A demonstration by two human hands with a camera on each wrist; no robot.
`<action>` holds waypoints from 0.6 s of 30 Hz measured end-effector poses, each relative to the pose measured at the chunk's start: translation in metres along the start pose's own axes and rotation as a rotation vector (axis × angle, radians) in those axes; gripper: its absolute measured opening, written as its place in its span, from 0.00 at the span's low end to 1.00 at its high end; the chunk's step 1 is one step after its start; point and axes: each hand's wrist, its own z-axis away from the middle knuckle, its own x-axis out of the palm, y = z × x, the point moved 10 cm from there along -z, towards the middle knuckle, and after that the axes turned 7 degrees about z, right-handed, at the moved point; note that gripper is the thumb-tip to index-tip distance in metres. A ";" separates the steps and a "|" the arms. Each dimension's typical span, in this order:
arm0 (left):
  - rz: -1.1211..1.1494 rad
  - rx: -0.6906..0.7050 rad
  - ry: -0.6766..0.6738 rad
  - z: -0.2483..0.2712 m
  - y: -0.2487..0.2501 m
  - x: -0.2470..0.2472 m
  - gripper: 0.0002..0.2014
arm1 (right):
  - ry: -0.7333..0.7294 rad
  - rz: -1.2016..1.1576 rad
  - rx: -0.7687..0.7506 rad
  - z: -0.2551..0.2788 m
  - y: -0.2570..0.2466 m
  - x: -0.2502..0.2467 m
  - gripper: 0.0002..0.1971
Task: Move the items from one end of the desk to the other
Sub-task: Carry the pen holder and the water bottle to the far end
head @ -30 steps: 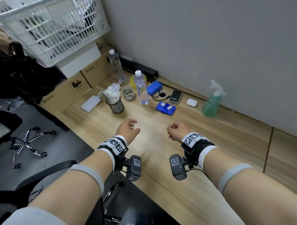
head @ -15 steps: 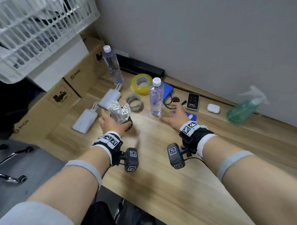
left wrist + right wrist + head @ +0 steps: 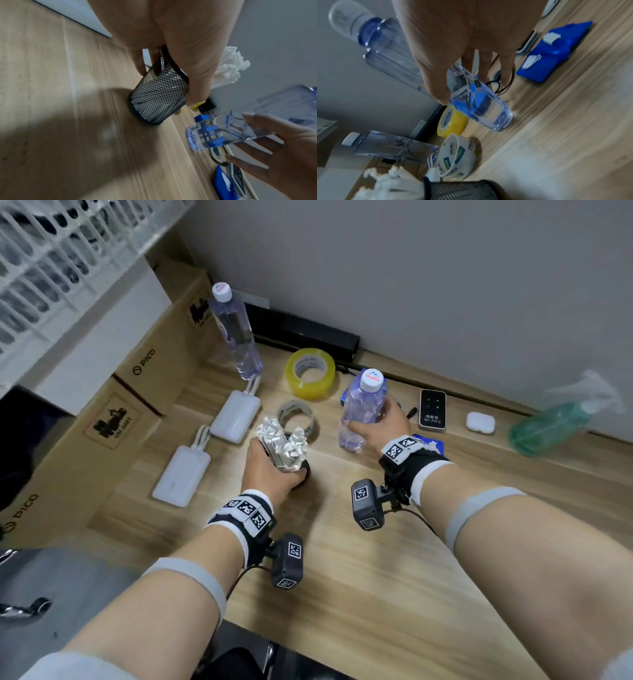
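While left hand (image 3: 270, 470) grips black mesh cup (image 3: 158, 100) stuffed with white paper (image 3: 286, 445), cup base tilted on wooden desk (image 3: 376, 577). Right hand (image 3: 380, 428) wraps around small water bottle (image 3: 361, 409), white cap with red print, unreadable. Just behind: grey tape roll (image 3: 456, 155) marked "deli"; yellow tape roll (image 3: 310, 373). Tall bottle (image 3: 236, 333) stands near cardboard boxes (image 3: 113, 412) printed "PICO". Two white power banks (image 3: 234, 416) left of cup. Black device (image 3: 432, 409), white earbud case (image 3: 480, 422), green spray bottle (image 3: 555, 422) along wall at right.
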 end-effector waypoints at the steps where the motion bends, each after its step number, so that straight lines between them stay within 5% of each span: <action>1: 0.017 0.009 -0.022 0.003 0.006 0.005 0.38 | 0.019 -0.006 0.014 0.005 0.004 -0.008 0.29; 9: 0.103 0.124 -0.319 0.061 0.093 0.115 0.40 | 0.150 -0.126 0.112 0.069 0.063 -0.142 0.29; 18: -0.007 0.343 -0.625 0.249 0.187 0.329 0.44 | 0.460 -0.184 0.243 0.213 0.213 -0.397 0.28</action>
